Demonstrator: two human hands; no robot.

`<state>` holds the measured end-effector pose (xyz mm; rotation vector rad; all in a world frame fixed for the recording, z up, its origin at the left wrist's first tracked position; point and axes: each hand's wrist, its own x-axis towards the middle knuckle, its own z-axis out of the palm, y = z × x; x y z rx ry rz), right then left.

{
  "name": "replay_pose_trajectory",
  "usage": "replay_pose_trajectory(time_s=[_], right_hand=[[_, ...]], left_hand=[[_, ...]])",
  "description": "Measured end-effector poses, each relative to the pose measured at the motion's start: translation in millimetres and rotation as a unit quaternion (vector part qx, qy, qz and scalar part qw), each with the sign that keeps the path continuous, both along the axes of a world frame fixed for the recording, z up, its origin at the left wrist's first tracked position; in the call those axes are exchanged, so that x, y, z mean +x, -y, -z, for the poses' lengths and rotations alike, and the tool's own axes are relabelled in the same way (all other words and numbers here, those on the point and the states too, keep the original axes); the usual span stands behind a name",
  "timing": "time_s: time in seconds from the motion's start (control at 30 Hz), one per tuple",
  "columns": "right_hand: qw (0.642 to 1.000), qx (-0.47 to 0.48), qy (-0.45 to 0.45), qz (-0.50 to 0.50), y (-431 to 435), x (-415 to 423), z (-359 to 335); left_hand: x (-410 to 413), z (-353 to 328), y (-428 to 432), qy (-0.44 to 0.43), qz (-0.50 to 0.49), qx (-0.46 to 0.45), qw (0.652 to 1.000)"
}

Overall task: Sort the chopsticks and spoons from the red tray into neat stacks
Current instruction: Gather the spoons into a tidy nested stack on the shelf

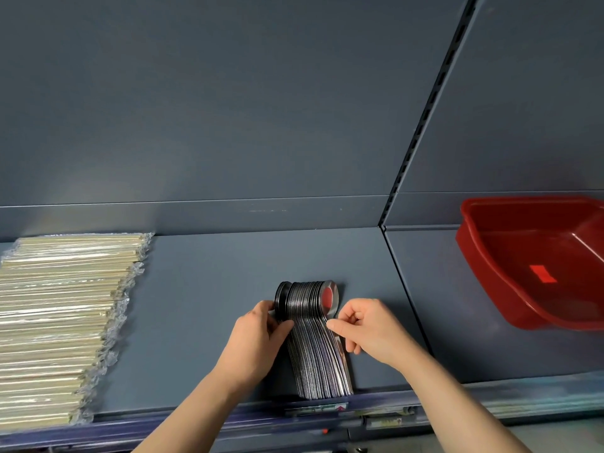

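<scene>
Two hands on one stack: we have the spoons (310, 341) packed on edge in a tight fan at 6 o'clock in our view, bowls toward 12, handles running back to the front lip of the blue-grey shelf (212, 305). Our left hand (258, 335) grips the stack from its 9 o'clock side, thumb lying over the necks, fingers curled against the outermost bowl. Our right hand (366, 328) closes in from 3 o'clock, fingers curled, one fingertip pressed on the neck of the outermost shiny spoon and the lower fingers touching its handle, so the stack is squeezed between both hands. That outer bowl reflects red. Wrapped chopsticks (65, 322) lie in a wide, layered stack at 9 o'clock, well apart from the spoons, their crinkled wrapper ends pointing to 3. Red tray (536, 263) sits at 3 o'clock on the neighbouring shelf section, tilted toward us, with a brighter red patch on its floor. Slotted upright (425, 109) runs from the shelf joint up toward 1 o'clock between the back panels. Price rail (327, 410) runs along the shelf's front edge, just beneath the handle tips.
</scene>
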<state>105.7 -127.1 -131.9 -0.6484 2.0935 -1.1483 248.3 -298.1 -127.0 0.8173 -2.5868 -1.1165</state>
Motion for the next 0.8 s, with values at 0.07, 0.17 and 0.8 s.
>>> replay_pose_trajectory(time_s=[0.07, 0.17, 0.8], right_hand=[[1.0, 0.005, -0.003, 0.001, -0.7, -0.6, -0.8], [1.0, 0.011, -0.006, 0.002, -1.9, -1.0, -1.7], [1.0, 0.013, -0.005, -0.002, -3.2, -2.2, -0.1]], left_hand=[[0.2, -0.6, -0.2, 0.001, -0.001, 0.003, 1.0], [0.6, -1.2, -0.2, 0.005, -0.004, 0.016, 1.0], [-10.8, -4.1, 9.0, 0.041, -0.071, 0.018, 0.996]])
